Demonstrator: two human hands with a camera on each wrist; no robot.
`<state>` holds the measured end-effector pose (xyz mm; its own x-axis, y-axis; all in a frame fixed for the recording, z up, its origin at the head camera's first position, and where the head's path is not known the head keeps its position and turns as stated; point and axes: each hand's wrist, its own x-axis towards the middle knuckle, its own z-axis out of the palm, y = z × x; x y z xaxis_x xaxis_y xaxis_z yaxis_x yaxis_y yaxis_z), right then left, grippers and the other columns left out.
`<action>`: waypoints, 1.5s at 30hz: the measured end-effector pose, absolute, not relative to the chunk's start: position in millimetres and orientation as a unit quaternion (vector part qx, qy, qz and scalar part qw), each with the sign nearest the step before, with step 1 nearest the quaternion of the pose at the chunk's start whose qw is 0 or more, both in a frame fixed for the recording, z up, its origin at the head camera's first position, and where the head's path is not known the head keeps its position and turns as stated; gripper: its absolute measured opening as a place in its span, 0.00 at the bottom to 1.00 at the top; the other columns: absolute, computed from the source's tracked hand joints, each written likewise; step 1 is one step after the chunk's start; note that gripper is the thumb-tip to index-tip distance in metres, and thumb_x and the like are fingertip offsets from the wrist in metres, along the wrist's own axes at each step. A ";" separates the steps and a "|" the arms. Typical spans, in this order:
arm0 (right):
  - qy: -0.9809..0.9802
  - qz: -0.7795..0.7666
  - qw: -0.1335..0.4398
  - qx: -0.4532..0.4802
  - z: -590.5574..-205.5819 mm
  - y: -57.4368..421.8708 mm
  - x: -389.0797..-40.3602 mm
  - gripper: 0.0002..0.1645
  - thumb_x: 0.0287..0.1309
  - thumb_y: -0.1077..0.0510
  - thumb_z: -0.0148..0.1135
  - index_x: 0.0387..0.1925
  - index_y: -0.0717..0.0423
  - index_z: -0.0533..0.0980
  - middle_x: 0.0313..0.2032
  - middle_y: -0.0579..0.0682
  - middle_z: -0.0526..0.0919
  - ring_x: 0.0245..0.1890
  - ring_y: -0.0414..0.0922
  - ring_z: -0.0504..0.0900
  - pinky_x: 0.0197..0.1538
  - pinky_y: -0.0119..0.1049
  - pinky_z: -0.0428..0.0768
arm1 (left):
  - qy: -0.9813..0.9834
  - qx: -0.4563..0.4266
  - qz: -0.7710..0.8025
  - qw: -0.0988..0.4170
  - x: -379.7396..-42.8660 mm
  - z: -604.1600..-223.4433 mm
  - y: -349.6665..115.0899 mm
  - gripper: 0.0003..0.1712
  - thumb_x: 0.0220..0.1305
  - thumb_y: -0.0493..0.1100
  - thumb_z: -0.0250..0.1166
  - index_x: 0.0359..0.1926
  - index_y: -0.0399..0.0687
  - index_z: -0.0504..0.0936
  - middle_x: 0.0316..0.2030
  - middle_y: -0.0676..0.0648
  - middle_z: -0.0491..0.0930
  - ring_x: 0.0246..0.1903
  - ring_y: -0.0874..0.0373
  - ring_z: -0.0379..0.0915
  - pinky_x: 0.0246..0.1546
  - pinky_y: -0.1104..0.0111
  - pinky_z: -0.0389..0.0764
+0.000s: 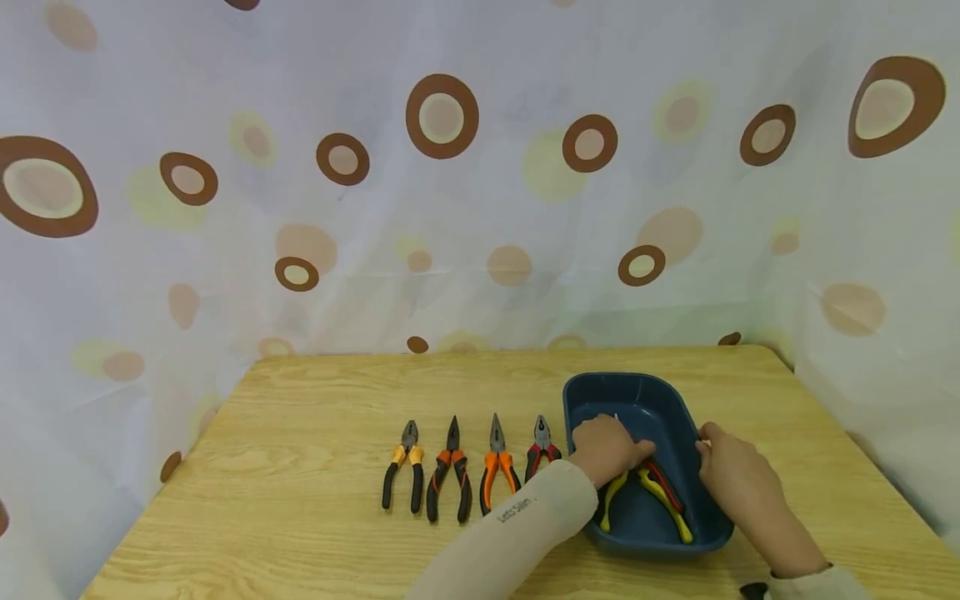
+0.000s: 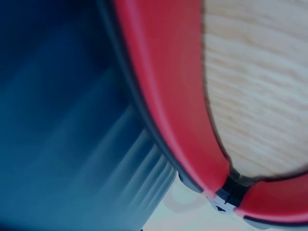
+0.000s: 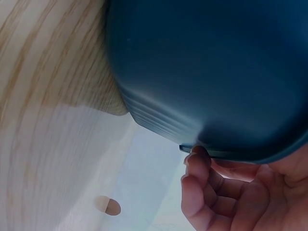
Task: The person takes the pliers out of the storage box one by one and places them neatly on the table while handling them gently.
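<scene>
A dark blue plastic bin point(image 1: 628, 388) stands at the right of the table. My left hand point(image 1: 606, 446) reaches down into it, over the heads of pliers with yellow handles point(image 1: 667, 505); its fingertips are hidden, so its hold on them cannot be made out. Beside the yellow handles lies a red handle point(image 1: 664, 483). My right hand point(image 1: 742, 471) grips the bin's right rim, and the right wrist view shows its curled fingers point(image 3: 195, 180) at the edge. Just left of the bin lie red-and-black pliers point(image 1: 534, 458), their handles point(image 2: 168, 86) large in the left wrist view.
Farther left in the row are orange-and-black pliers point(image 1: 498, 462), dark pliers with orange accents point(image 1: 442, 483) and yellow-and-black pliers point(image 1: 397, 462). A small dark object point(image 1: 753, 590) shows near my right sleeve. A patterned curtain point(image 1: 487, 208) hangs behind the wooden table point(image 1: 300, 467).
</scene>
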<state>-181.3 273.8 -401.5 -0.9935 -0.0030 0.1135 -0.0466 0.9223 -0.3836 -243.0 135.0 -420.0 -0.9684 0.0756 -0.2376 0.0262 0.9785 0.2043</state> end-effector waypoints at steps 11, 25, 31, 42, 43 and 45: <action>-0.978 0.201 0.058 0.012 -404.7 272.9 -181.1 0.13 0.66 0.66 0.50 0.45 0.75 0.71 0.29 0.68 0.80 0.22 0.52 0.79 0.22 0.47 0.74 | 0.988 0.041 0.100 0.113 -241.0 -423.1 131.6 0.40 0.55 0.76 0.57 0.57 0.54 0.79 0.49 0.51 0.80 0.44 0.54 0.78 0.43 0.65 0.78; -0.979 0.198 0.046 0.003 -402.4 271.8 -182.0 0.14 0.67 0.66 0.49 0.47 0.76 0.71 0.29 0.66 0.81 0.20 0.48 0.76 0.21 0.44 0.72 | 0.988 0.050 0.130 0.065 -243.4 -411.4 123.4 0.51 0.52 0.73 0.64 0.69 0.49 0.65 0.46 0.45 0.81 0.35 0.56 0.80 0.27 0.67 0.79; -0.979 0.198 0.040 -0.003 -401.8 270.4 -181.7 0.14 0.67 0.65 0.50 0.47 0.76 0.71 0.30 0.66 0.81 0.20 0.47 0.75 0.21 0.42 0.72 | 0.984 0.063 0.159 0.057 -243.8 -411.2 120.1 0.49 0.53 0.69 0.65 0.69 0.46 0.65 0.48 0.43 0.81 0.38 0.56 0.80 0.27 0.68 0.79; -0.979 0.198 0.044 -0.004 -401.7 271.9 -179.9 0.14 0.67 0.66 0.50 0.47 0.76 0.71 0.29 0.66 0.80 0.19 0.47 0.75 0.21 0.42 0.72 | 0.976 0.082 0.201 0.030 -239.8 -397.3 114.9 0.41 0.54 0.64 0.67 0.59 0.41 0.71 0.38 0.44 0.79 0.30 0.55 0.77 0.25 0.70 0.77; -0.979 0.198 0.045 -0.003 -401.8 272.2 -179.9 0.14 0.67 0.66 0.50 0.47 0.76 0.71 0.29 0.66 0.81 0.19 0.47 0.75 0.21 0.42 0.72 | 0.975 0.084 0.203 0.030 -239.4 -395.7 114.3 0.41 0.54 0.64 0.66 0.60 0.41 0.71 0.38 0.44 0.79 0.29 0.55 0.77 0.24 0.70 0.76; -0.979 0.199 0.047 -0.002 -402.0 272.7 -179.6 0.14 0.67 0.66 0.50 0.47 0.76 0.71 0.29 0.65 0.80 0.19 0.47 0.75 0.21 0.42 0.72 | 0.975 0.090 0.201 0.030 -237.8 -390.8 112.8 0.42 0.55 0.65 0.66 0.61 0.41 0.70 0.39 0.43 0.79 0.27 0.55 0.76 0.22 0.70 0.75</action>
